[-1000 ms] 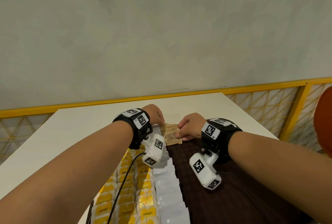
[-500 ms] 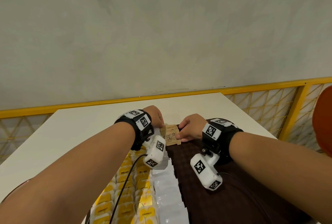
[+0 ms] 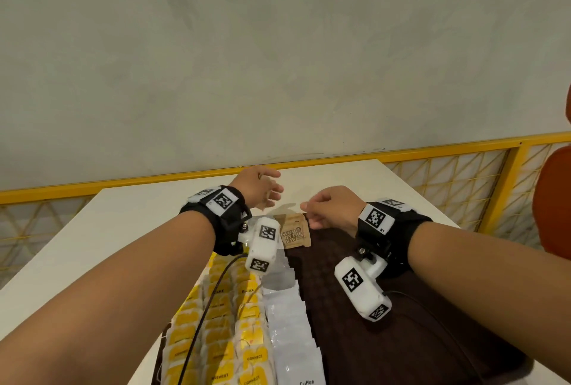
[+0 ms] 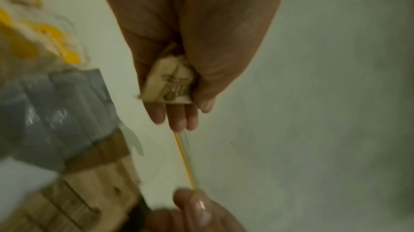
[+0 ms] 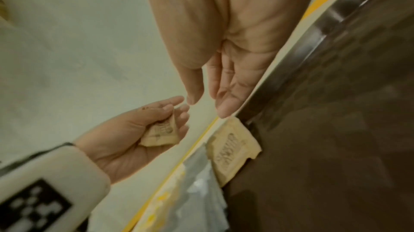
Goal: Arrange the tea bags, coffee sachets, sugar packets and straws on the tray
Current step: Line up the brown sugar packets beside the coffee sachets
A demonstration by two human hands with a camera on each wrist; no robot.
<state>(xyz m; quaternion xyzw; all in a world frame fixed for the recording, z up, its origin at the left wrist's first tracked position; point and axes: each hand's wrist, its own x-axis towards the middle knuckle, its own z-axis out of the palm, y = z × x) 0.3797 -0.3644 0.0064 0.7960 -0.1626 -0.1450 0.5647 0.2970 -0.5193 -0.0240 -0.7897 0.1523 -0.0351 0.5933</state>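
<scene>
A plain grey-green plaster wall fills the view from 9 through 12 to 3 o'clock. Below it a yellow-framed lattice railing is seen, and a white table is set against it at 6 o'clock.

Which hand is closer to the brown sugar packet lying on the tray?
Right. The right hand hovers just above the sugar packet; the left hand is farther off, holding more packets.

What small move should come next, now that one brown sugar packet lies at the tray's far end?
Probably the right hand, open and holding nothing, should take a packet from the brown sugar packets that the left hand holds. One brown packet already lies on the tray past the white coffee sachets, with bare liner beside it.
</scene>
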